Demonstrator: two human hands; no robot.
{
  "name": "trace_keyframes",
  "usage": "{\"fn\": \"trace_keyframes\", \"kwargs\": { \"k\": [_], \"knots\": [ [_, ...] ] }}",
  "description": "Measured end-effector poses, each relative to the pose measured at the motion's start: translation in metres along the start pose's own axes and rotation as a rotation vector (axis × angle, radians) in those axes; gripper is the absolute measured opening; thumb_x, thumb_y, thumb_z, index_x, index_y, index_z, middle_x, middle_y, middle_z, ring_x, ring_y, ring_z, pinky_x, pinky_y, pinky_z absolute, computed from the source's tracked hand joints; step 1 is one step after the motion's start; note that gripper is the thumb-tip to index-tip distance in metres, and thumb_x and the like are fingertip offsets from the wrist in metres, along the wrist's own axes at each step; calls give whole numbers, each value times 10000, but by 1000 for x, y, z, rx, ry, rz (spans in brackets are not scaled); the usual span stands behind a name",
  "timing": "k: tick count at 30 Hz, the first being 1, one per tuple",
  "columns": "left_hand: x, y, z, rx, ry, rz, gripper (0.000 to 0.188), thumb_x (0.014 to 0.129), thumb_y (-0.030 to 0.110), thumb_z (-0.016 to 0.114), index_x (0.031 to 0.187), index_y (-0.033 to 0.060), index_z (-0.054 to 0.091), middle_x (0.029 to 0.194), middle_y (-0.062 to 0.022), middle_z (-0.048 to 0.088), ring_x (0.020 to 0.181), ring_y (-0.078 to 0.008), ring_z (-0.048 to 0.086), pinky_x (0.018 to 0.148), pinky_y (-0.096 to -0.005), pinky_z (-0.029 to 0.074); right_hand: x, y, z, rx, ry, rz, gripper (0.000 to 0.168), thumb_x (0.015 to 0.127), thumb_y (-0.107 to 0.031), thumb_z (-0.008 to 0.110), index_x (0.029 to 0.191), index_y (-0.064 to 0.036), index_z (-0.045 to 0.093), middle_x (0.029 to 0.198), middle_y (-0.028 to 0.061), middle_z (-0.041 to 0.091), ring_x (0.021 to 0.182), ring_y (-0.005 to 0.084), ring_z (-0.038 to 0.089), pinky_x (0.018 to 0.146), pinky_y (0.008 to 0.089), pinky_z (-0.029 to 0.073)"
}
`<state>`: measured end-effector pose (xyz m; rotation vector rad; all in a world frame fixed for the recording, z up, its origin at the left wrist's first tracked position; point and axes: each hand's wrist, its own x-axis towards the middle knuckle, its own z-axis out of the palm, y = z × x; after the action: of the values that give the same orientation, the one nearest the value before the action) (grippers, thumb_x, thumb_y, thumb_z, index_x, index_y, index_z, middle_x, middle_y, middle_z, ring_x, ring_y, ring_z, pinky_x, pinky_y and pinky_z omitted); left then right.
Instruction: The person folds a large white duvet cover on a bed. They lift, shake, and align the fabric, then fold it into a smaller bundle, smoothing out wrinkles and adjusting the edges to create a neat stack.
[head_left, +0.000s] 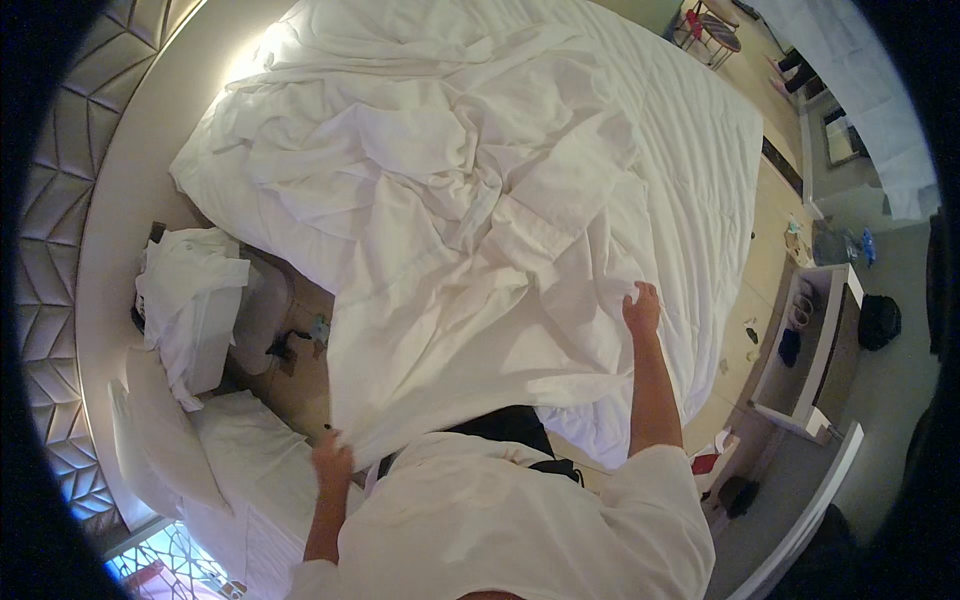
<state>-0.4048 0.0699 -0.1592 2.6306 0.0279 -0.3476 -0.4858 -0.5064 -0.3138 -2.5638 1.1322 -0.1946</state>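
Note:
A large white bed sheet or duvet cover (480, 217) lies crumpled over the bed in front of me. Its near edge is drawn towards my body. My left hand (332, 461), low and left of centre, is closed on a corner of this cloth and pulls it taut past the bed's side. At the right, my right hand (643, 309) grips the cloth's other side with bent fingers, just above the mattress. Beneath it spreads a white ribbed bed cover (697, 180), exposed along the right side.
A second bed (247, 442) with pillows (169, 435) stands at lower left. White cloths (191, 292) are heaped between the beds, beside the padded headboard (52, 255). Right, an open cabinet (806, 352) holds shoes; litter lies on the tiled floor (750, 300). A person's legs (791, 71) show at upper right.

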Motion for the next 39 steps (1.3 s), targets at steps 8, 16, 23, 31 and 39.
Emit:
{"fn": "trace_keyframes", "kwargs": {
  "k": [8,16,23,31,39],
  "knots": [
    [-48,-90,-73,-590,798,-749,360,717,23,355,1075,44,377,958,-148,478,837,-268,495,719,-368,434,45,-3,43,126,7,361,576,614,-285,645,1076,-34,409,1045,177,450,980,331,439,816,401,380],
    [-41,-69,-51,-570,631,-611,329,713,11,404,1038,68,413,951,-87,468,867,-210,474,760,-315,395,52,-67,38,237,246,831,609,570,-270,697,1034,14,423,1019,191,480,955,309,469,786,397,400],
    [38,-3,-31,-113,363,215,234,592,-19,445,813,42,494,863,-106,496,845,-208,474,797,-304,352,67,-31,1,1305,-66,578,435,609,-69,639,983,43,446,852,121,547,774,236,543,695,326,448],
    [116,142,46,-275,-651,309,224,593,12,506,816,19,486,755,-94,532,718,-190,522,677,-284,411,-62,-102,-125,833,-163,-76,364,580,-137,664,912,-58,540,1001,96,510,957,239,467,866,376,330],
    [169,221,196,244,-694,397,388,697,320,542,987,69,487,967,-141,510,889,-265,500,763,-355,401,-129,-141,-54,74,-1065,-92,309,714,-297,529,911,-59,529,792,172,569,760,321,543,682,395,430]
  ]
}}
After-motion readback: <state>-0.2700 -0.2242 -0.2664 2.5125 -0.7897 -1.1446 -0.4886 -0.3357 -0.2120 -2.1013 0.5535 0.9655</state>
